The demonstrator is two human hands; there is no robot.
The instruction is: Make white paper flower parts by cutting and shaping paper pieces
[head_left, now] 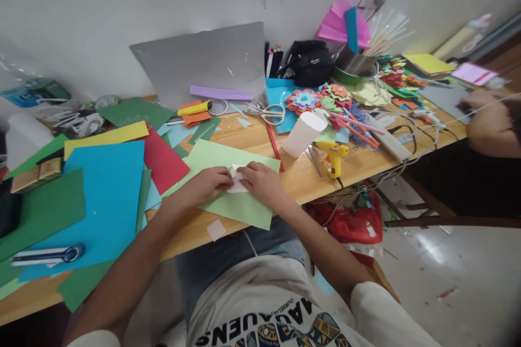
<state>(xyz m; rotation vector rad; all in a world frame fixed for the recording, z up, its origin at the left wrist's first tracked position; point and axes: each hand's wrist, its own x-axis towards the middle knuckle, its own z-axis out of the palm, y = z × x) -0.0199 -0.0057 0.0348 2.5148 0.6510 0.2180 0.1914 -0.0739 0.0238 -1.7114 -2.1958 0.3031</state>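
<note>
A light green sheet of paper (244, 210) lies at the table's front edge. On it is a small whitish piece of paper (236, 186), partly covered by my fingers. My left hand (212, 182) pinches the left side of this piece. From the other side my right hand (261, 180) bends its fingers over the right part and grips it. To the right stands a white paper tube (304, 133), and a yellow glue gun (334, 157) lies beyond it. A small pale pink paper square (216, 230) rests at the table edge below my left hand.
Blue sheets (106, 190) and a red sheet (163, 157) cover the left side, with a rotary cutter (49, 255) on top. Scissors (271, 114), paper flowers (305, 100) and cables (419, 130) lie behind and right. Another person's hand (486, 105) is at far right.
</note>
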